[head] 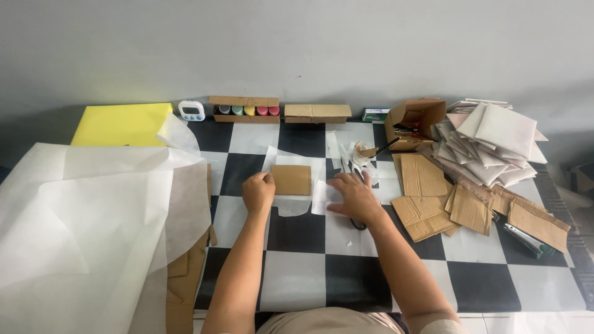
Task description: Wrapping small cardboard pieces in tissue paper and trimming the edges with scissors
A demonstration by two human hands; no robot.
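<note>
— Cardboard, a small brown rectangle (291, 180), lies flat in the middle of the checkered table (297, 272), on a sheet of thin white paper (291, 204) that shows past it on all sides, as paper would if laid out as a wrap

— And the hands?

— The left hand (258, 191) sits at the rectangle's left edge, fingers curled in and pressing down on the paper beside the card; whether anything is pinched between them cannot be told. It looks like a hold to keep card and sheet from sliding

— The other one?

— The right hand (352, 196) lies just right of the card, fingers spread wide and flat on the white sheet's right flap, gripping nothing, more smoothing or pinning it

— What surrounds the person?

— Supplies within arm's reach: loose cardboard pieces (433, 198) to the right, a heap of white wrapped packets (489, 145) behind them, an open cardboard box (414, 120), and a stapler (526, 240) near the right edge. On the left, large white sheets (93, 216) drape over the table's edge, a yellow sheet (120, 124) behind them. Along the wall stand a small white timer (192, 111) and a tray of coloured pots (244, 109)
</note>
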